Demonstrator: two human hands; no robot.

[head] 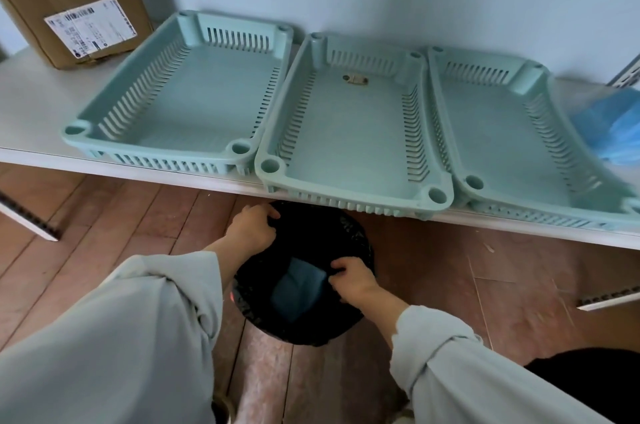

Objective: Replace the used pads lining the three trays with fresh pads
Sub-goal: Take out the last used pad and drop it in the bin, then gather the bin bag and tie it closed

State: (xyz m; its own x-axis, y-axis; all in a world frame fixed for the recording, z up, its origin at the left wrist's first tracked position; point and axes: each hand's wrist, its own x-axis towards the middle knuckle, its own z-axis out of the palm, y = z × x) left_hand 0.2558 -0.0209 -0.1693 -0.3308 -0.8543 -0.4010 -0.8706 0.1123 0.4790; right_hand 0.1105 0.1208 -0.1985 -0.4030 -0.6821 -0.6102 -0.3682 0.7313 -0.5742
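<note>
The white surface (41,101) carried 3 pale green slotted trays side by side along the wall. The left tray (180,91) sat angled, its front right corner touching the middle tray (349,125); the right tray (519,132) lay against the middle one's right side. All 3 tray floors were bare of pads. A small brownish object (355,79), too small to identify, lay near the back of the middle tray. A cardboard box (74,13) with a white shipping label leaned at the rear left of the surface. A stack of blue material (613,129), possibly fresh pads, sat just beside the right tray at the frame edge.

On the wooden floor (104,215), below the surface edge, stood a bin lined with a black bag (304,323). A blue used pad (298,288) lay folded inside it.

My left hand (251,228) gripped the bag's far left rim, fingers clenched on the plastic. My right hand (349,278) pinched the bag's right rim, fingers closed on it. Both grey sleeves were pushed up the forearms.
</note>
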